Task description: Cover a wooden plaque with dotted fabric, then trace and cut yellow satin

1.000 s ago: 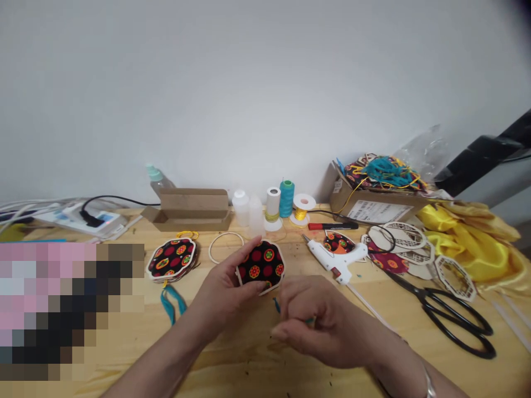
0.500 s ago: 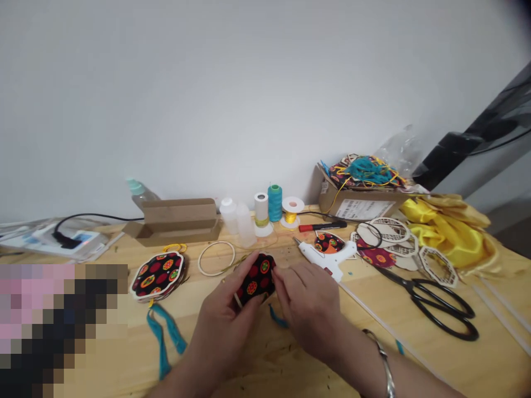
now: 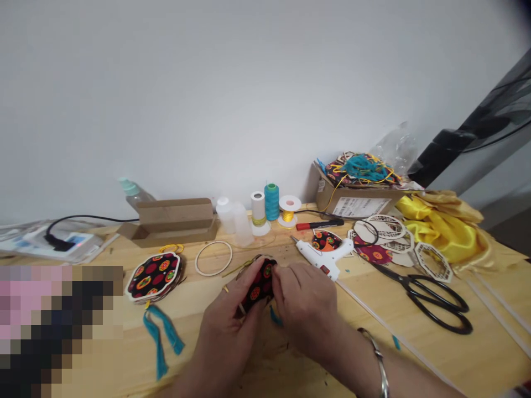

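Left hand (image 3: 228, 319) was clamped, thumb and fingers, on one patterned ornament (image 3: 258, 287); right hand (image 3: 309, 298) pinched its opposite edge, fingertips together; ornament sat tilted between both hands, partly covered: black fabric, red and orange medallions, pale rim

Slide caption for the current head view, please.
Left hand holds a patterned piece, right hand at its edge; glue gun and scissors lie to the right.

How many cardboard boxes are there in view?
2. An open low box stands at the back left, and a heaped box, topped with teal strands, at the back right. The pixelated patch at left could hide more.
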Demonstrator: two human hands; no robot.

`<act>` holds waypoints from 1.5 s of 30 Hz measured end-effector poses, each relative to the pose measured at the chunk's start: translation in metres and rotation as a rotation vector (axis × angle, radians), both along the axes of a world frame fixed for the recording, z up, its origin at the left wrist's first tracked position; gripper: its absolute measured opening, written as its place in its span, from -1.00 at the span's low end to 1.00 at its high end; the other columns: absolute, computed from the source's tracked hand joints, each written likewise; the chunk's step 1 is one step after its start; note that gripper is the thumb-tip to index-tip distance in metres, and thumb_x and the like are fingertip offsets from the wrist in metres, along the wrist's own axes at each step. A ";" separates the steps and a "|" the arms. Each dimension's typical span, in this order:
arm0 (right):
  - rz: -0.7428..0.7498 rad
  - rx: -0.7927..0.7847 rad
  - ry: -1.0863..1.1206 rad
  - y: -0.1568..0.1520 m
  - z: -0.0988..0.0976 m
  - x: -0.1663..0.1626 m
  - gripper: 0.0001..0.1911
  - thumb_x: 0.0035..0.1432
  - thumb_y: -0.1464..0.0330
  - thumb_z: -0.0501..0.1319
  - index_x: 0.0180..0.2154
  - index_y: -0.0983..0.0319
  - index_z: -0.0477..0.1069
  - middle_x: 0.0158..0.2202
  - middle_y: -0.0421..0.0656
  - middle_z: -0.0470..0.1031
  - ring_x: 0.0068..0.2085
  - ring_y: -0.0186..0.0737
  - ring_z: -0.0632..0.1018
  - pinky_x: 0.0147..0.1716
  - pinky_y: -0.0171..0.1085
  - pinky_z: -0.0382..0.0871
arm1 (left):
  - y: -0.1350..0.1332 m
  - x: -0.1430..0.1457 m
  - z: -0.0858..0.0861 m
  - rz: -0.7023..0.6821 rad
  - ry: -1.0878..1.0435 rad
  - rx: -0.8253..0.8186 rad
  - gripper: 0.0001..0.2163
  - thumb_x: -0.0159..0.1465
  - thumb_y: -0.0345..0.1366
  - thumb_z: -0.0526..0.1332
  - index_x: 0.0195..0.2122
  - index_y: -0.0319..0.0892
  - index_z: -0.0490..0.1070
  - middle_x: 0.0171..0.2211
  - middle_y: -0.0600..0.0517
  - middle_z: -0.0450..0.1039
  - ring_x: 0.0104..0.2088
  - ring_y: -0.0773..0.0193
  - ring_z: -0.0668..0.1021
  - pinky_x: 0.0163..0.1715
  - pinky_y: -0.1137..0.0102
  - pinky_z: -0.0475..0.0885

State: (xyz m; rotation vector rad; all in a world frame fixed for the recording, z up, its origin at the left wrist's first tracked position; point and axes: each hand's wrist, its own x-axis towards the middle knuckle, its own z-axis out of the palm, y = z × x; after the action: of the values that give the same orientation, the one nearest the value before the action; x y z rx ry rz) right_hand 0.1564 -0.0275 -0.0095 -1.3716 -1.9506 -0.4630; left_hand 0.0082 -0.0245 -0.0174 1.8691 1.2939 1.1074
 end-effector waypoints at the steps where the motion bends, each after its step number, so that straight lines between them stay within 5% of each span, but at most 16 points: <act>1: -0.005 -0.001 -0.006 0.000 0.000 0.000 -0.72 0.25 0.49 0.04 -0.51 0.24 0.32 -0.59 -0.15 0.34 -0.51 -0.19 0.30 -0.48 -0.19 -0.01 | -0.001 0.000 0.000 0.001 0.002 0.007 -0.51 0.19 -0.38 0.21 0.14 0.15 0.30 0.05 0.16 0.48 0.01 0.25 0.53 0.04 0.34 0.42; 10: 0.009 -0.040 0.029 0.000 -0.005 0.001 -0.74 0.25 0.49 0.03 -0.48 0.24 0.34 -0.55 -0.15 0.36 -0.49 -0.22 0.32 -0.48 -0.23 0.03 | -0.006 0.001 0.001 0.003 -0.043 -0.032 -0.51 0.18 -0.39 0.23 0.13 0.16 0.31 0.07 0.17 0.46 0.04 0.25 0.51 0.05 0.37 0.40; 15: 0.046 -0.129 0.181 0.003 0.000 0.004 -0.77 0.22 0.48 0.06 -0.45 0.28 0.40 -0.52 -0.13 0.44 -0.48 -0.26 0.39 -0.47 -0.28 0.10 | -0.001 0.000 -0.001 0.009 -0.202 -0.222 -0.49 0.14 -0.35 0.28 0.12 0.18 0.32 0.11 0.19 0.42 0.10 0.22 0.45 0.12 0.30 0.32; 17: 0.199 -0.328 0.295 0.001 0.010 0.009 -0.83 0.18 0.49 0.10 -0.44 0.27 0.42 -0.51 -0.18 0.46 -0.48 -0.32 0.41 -0.48 -0.33 0.13 | 0.003 -0.002 0.001 0.005 -0.295 -0.350 -0.45 0.12 -0.31 0.30 0.15 0.13 0.29 0.09 0.14 0.44 0.08 0.17 0.47 0.11 0.25 0.33; 20: 0.720 -0.891 0.320 -0.005 0.029 0.018 -0.83 0.14 0.42 0.21 -0.50 0.24 0.42 -0.59 -0.33 0.39 -0.56 -0.47 0.34 -0.56 -0.44 0.11 | 0.011 -0.006 0.005 -0.016 -0.426 -0.513 -0.32 0.06 -0.32 0.36 0.22 0.04 0.20 0.06 0.06 0.47 0.02 0.13 0.52 0.08 0.22 0.37; 23: 0.934 -1.172 0.313 -0.005 0.039 0.026 -0.53 0.10 0.20 0.27 -0.71 0.27 0.24 -0.73 -0.38 0.12 -0.65 -0.51 0.16 -0.64 -0.43 0.02 | 0.017 -0.009 0.010 -0.026 -0.526 -0.592 -0.24 -0.01 -0.37 0.40 0.24 0.00 0.17 0.05 0.03 0.49 0.01 0.13 0.53 0.06 0.25 0.38; 25: 0.819 -1.115 0.441 0.001 0.038 0.028 -0.52 0.12 0.20 0.23 -0.72 0.27 0.20 -0.71 -0.36 0.12 -0.63 -0.48 0.16 -0.62 -0.41 0.03 | 0.019 -0.011 0.013 -0.039 -0.555 -0.621 -0.22 -0.03 -0.38 0.41 0.24 -0.01 0.17 0.03 0.02 0.50 0.00 0.13 0.54 0.05 0.25 0.38; 29: 0.323 -0.848 0.817 0.022 0.029 0.033 -0.73 0.09 0.23 0.19 -0.55 0.25 0.38 -0.59 -0.27 0.31 -0.52 -0.39 0.28 -0.53 -0.37 0.12 | 0.016 -0.011 0.014 -0.117 -0.551 -0.636 -0.28 -0.01 -0.42 0.39 0.20 0.03 0.23 0.03 0.04 0.50 -0.01 0.13 0.54 0.04 0.24 0.39; 31: 0.227 -0.884 0.899 0.030 0.025 0.036 -0.67 0.08 0.15 0.19 -0.54 0.26 0.41 -0.59 -0.24 0.33 -0.52 -0.37 0.29 -0.53 -0.35 0.12 | 0.014 -0.011 0.013 -0.181 -0.524 -0.632 -0.34 0.01 -0.45 0.36 0.16 0.05 0.29 0.04 0.05 0.49 0.00 0.13 0.53 0.05 0.22 0.39; 37: 0.412 -1.231 1.120 0.032 0.021 0.042 -0.50 -0.03 -0.05 0.25 -0.55 0.30 0.48 -0.61 -0.21 0.40 -0.56 -0.39 0.30 -0.56 -0.36 0.11 | 0.010 -0.010 0.009 -0.380 -0.414 -0.522 -0.45 0.05 -0.54 0.28 0.04 0.11 0.42 0.06 0.09 0.47 0.03 0.14 0.51 0.07 0.19 0.36; 45: 0.405 -1.089 1.036 0.030 0.022 0.037 -0.71 -0.03 0.16 0.28 -0.53 0.26 0.55 -0.64 -0.26 0.41 -0.57 -0.40 0.29 -0.54 -0.37 0.16 | 0.012 -0.013 0.005 -0.397 -0.290 -0.388 -0.52 0.11 -0.53 0.23 0.01 0.11 0.44 0.03 0.06 0.48 0.00 0.14 0.52 0.05 0.18 0.38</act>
State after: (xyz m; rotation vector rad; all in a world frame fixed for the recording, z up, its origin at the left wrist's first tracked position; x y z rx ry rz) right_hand 0.1939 0.0030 0.0128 -1.2661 -1.4285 1.4180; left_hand -0.0046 -0.0129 -0.0119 1.5206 0.8517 0.8104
